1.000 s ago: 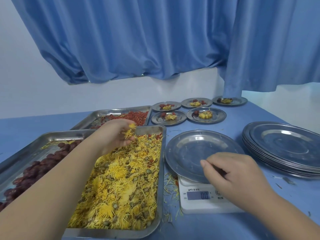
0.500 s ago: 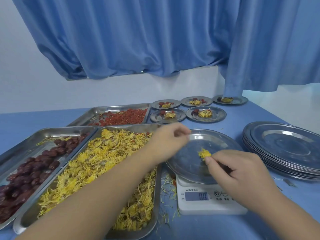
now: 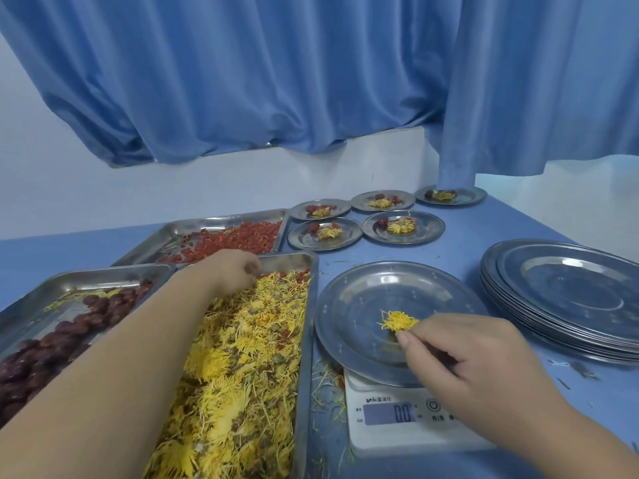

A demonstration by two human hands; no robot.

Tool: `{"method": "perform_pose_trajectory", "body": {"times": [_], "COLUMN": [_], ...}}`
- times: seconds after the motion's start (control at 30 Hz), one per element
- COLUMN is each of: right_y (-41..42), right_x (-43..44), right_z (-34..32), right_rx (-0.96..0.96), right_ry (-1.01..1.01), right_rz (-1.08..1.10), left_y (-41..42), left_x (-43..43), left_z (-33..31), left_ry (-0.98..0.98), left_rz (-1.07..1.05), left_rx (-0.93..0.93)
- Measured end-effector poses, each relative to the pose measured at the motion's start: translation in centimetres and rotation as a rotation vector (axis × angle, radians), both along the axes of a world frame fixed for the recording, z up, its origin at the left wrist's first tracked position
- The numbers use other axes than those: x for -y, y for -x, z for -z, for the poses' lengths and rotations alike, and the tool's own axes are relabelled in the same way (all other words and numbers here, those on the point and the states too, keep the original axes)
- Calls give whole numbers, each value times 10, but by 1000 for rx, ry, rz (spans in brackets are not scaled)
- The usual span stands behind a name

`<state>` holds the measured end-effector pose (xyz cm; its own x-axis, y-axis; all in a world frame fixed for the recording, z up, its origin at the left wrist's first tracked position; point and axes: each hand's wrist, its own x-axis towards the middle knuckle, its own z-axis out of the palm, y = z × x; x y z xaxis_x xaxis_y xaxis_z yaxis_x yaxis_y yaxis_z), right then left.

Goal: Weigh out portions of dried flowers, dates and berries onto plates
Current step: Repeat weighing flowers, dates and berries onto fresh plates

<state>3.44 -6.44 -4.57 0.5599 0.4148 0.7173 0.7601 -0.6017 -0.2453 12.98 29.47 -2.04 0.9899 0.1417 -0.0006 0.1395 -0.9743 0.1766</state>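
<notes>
The white digital kitchen scale (image 3: 380,440) sits near the front edge of the blue surface (image 3: 466,247). Its lit display (image 3: 389,413) reads 0.0. The small brand line above the display mixes Latin letters and Chinese characters and is too blurred to read, and a round power button (image 3: 433,405) sits to the display's right.

A wide round steel plate (image 3: 373,288) rests on the scale and overhangs it. One yellow dried flower (image 3: 397,321) lies near the plate's middle, its petals fanning out flat. The right hand (image 3: 480,371) reaches over the plate's near side with one fingertip at the flower. Its fingers (image 3: 408,340) are curled, and I cannot tell whether they hold anything.

Left of the scale is a long rectangular steel tray (image 3: 310,340) heaped with loose yellow flowers (image 3: 242,375). Its long axis runs from near to far. The left hand (image 3: 231,271) rests on the heap at the far end, knuckles up and fingers bent down into the petals. Whether they have gathered any is hidden.

A steel tray of dark red dates (image 3: 69,330) lies further left, and a steel tray of small red berries (image 3: 235,240) lies behind. Five small filled steel plates (image 3: 324,233) stand at the back. A stack of bare steel plates (image 3: 570,295) is on the right, under a blue curtain (image 3: 276,81). Stray petals (image 3: 325,385) litter the gap between the flower tray and the scale.
</notes>
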Motion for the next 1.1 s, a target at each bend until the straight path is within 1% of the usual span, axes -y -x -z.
{"method": "perform_pose_trajectory", "body": {"times": [0.07,0.2,0.27,0.5,0.6,0.7,0.8,0.93,1.1], "right_y": [-1,0,0,0,-1,-1,-2,-1,0], "right_x": [1,2,2,3,3,4,4,5,4], "right_z": [0,0,-1,-2,-2,-1,-1,-2,-2], "right_rx": [-3,-2,-2,11,20,19,1,0,1], "right_ry": [6,9,4,-31,-35,-21,-20,-33,-33], "right_rz": [-2,-9,-12,-11,-6,6,11,-2,-18], "left_y": [-2,-3,-2,12,21,27,32,38,45], "left_x": [1,-1,-4,-7,-3,1,2,3,11], "left_z": [3,6,4,-16,-21,-23,-29,-37,-35], "left_ry": [-66,-208,-206,-96,-36,71,217,320,309], "left_rz": [20,67,72,32,35,24,9,38,56], "left_rx": [-56,-89,-64,92,128,177,230,233,170]}}
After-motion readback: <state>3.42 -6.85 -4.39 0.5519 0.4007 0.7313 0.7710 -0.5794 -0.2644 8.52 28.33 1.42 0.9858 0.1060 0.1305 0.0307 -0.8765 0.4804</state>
